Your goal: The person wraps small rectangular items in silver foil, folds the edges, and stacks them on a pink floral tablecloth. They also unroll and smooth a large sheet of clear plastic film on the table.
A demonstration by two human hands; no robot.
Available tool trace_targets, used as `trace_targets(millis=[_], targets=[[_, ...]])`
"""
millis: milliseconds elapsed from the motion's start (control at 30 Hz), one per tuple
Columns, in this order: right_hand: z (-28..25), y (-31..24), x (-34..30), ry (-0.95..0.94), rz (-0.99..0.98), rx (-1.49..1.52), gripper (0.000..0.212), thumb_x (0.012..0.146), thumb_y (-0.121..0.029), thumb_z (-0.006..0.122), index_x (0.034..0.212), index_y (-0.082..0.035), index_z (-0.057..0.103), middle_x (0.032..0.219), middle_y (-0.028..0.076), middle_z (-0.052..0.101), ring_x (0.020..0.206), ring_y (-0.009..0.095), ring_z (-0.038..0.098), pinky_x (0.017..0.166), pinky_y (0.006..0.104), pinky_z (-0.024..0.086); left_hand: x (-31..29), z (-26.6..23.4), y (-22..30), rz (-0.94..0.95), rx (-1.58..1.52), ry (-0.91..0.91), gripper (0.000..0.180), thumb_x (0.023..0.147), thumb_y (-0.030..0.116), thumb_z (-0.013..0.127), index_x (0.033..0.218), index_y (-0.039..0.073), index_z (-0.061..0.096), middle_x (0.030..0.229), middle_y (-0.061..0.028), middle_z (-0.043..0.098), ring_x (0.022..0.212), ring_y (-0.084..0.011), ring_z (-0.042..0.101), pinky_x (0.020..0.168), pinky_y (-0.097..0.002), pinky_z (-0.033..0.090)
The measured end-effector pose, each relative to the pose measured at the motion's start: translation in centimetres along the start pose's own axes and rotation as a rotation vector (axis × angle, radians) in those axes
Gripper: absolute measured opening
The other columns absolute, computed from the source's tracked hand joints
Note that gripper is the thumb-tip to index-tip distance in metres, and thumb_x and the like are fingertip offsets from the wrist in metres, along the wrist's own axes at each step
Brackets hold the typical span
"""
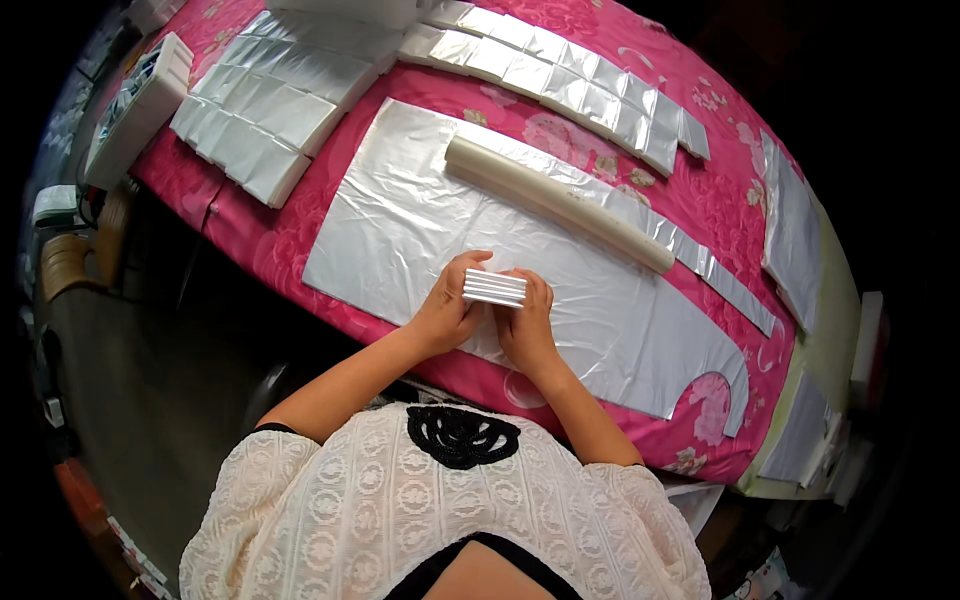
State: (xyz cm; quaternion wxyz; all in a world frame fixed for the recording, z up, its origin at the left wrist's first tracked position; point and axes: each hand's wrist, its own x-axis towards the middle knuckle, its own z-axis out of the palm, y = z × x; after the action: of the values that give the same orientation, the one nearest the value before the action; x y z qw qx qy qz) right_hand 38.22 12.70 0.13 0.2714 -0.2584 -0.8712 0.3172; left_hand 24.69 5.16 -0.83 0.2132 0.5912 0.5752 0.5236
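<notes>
Between my left hand [446, 308] and my right hand [528, 325] is a small stack of flat silvery packets [494, 288], gripped at its two ends. Its layered edge faces me, with thin white and silver bands. Both hands are closed on it, just above a large silvery film sheet [390, 210] spread over the table. On the far part of that sheet lies a long beige tube [560, 205], slanting down to the right. A narrow silvery strip [715, 275] runs beyond the tube toward the right.
A pink floral cloth [560, 135] covers the table. Rows of silvery-white packets lie at the far left [265, 120] and far edge [560, 70]. A white box [140, 110] of small items stands at the left corner. More silvery sheets [790, 235] lie on the right.
</notes>
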Motion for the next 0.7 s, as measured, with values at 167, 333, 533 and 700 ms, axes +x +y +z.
trace_targets(millis=[167, 333, 533, 700], targets=[[-0.1, -0.4, 1.2, -0.128, -0.016, 0.022, 0.029, 0.077, -0.004, 0.056, 0.105, 0.000, 0.049, 0.103, 0.017, 0.050, 0.101, 0.035, 0.042, 0.088, 0.0424, 0.031, 0.3, -1.6, 1.4, -0.116, 0.005, 0.074, 0.037, 0.080, 0.001, 0.053, 0.113, 0.001, 0.038, 0.115, -0.0178, 0.043, 0.109, -0.0310, 0.043, 0.092, -0.0348, 0.034], [0.3, -2.8, 7.7, -0.256, 0.017, 0.372, 0.025, 0.081, -0.008, 0.056, 0.105, -0.002, 0.052, 0.095, 0.014, 0.055, 0.087, 0.028, 0.052, 0.074, 0.0347, 0.042, 2.2, -6.9, 0.9, -0.311, -0.138, 0.214, 0.033, 0.080, 0.008, 0.058, 0.108, -0.002, 0.044, 0.099, -0.0142, 0.053, 0.093, -0.0255, 0.053, 0.081, -0.0320, 0.042], [6.0, -4.3, 19.8, -0.347, 0.185, 0.940, 0.029, 0.086, -0.015, 0.054, 0.109, 0.002, 0.050, 0.097, 0.009, 0.059, 0.085, 0.013, 0.054, 0.074, 0.0276, 0.044, 10.8, -16.9, -2.0, -0.286, -0.406, 0.323, 0.029, 0.086, 0.006, 0.051, 0.112, -0.004, 0.045, 0.102, -0.0087, 0.055, 0.094, -0.0121, 0.053, 0.081, -0.0244, 0.043], [10.4, -4.2, 29.7, -0.256, 0.266, 0.917, 0.040, 0.086, -0.020, 0.053, 0.115, 0.007, 0.044, 0.110, 0.015, 0.053, 0.099, 0.018, 0.051, 0.085, 0.0286, 0.040, 18.8, -25.9, -7.3, -0.505, -0.301, 0.191, 0.029, 0.085, 0.019, 0.054, 0.105, -0.002, 0.053, 0.090, -0.0044, 0.059, 0.079, -0.0093, 0.055, 0.071, -0.0242, 0.044]])
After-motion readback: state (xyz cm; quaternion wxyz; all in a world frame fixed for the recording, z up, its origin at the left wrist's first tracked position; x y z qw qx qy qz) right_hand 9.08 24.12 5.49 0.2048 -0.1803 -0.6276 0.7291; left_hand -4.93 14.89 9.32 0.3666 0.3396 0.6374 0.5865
